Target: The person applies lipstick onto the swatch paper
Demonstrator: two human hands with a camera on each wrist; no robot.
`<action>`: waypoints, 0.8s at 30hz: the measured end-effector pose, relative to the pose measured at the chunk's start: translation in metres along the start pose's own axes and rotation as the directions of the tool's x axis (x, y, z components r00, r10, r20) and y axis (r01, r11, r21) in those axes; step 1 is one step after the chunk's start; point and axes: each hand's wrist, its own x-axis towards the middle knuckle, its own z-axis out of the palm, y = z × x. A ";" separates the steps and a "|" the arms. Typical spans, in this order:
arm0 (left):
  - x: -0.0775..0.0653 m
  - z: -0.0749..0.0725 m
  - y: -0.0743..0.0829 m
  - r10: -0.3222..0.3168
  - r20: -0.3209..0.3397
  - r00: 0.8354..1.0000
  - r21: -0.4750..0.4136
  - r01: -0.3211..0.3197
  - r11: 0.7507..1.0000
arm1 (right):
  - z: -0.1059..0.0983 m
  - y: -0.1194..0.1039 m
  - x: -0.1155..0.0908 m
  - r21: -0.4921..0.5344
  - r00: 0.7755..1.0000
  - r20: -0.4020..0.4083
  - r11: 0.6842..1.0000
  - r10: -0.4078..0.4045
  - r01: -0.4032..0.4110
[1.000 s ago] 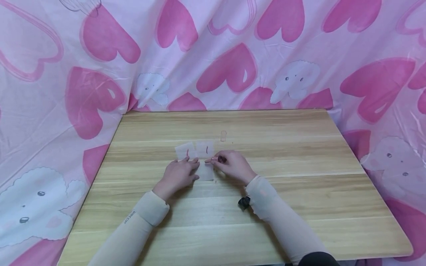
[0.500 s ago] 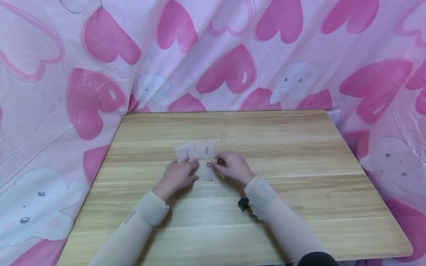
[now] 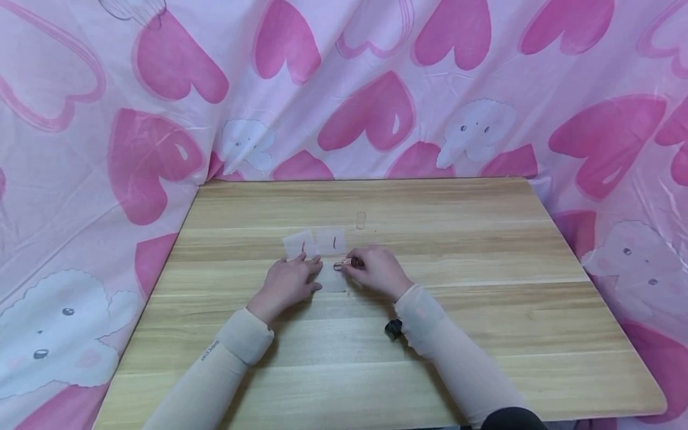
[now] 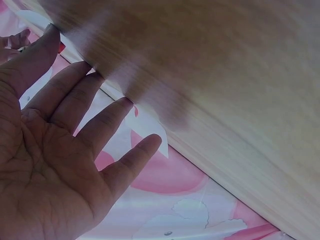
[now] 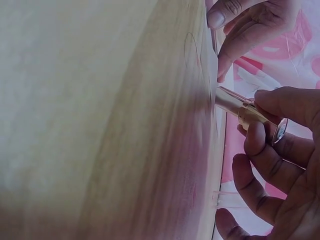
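Observation:
My right hand pinches a lipstick with a shiny gold tube between thumb and fingers. In the head view, the lipstick's end is over the near white paper; whether it touches is too small to tell. My left hand rests on that paper's left side with fingers spread and nearly straight, as the left wrist view also shows. Just beyond my fingers lie two more small papers, a left one and a right one, each bearing a short red stroke. My left fingertips reach the left one's lower edge.
A small clear, pinkish cap-like piece lies on the wooden table beyond my right hand. Pink heart-patterned cloth hangs behind the table and along both sides.
The lipstick's end has shifted slightly toward me on the near paper and its angle has changed, mostly in the first half second. My left hand stays in place.

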 end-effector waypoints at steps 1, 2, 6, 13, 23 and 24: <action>0.000 0.000 0.000 -0.002 0.002 1.000 0.002 0.002 1.000 | 0.000 0.000 0.000 0.006 1.000 0.003 1.000 0.001 -0.001; 0.000 0.000 0.000 -0.006 0.004 1.000 0.003 0.006 1.000 | -0.001 0.000 -0.001 0.011 1.000 0.005 1.000 0.001 -0.001; 0.000 0.000 0.000 -0.014 0.012 1.000 -0.001 0.014 1.000 | -0.001 -0.001 -0.001 0.026 1.000 0.017 1.000 0.002 -0.003; 0.002 -0.001 0.000 -0.021 0.022 1.000 -0.014 0.022 1.000 | -0.002 -0.002 -0.004 0.057 0.999 0.034 0.998 0.005 -0.007; 0.002 -0.001 0.001 -0.025 0.029 0.999 -0.010 0.026 1.000 | -0.004 -0.005 -0.006 0.101 0.993 0.109 0.994 0.037 -0.048; 0.002 -0.001 0.001 -0.024 0.029 0.999 -0.005 0.024 1.000 | -0.004 -0.005 -0.007 0.100 0.993 0.113 0.994 0.038 -0.049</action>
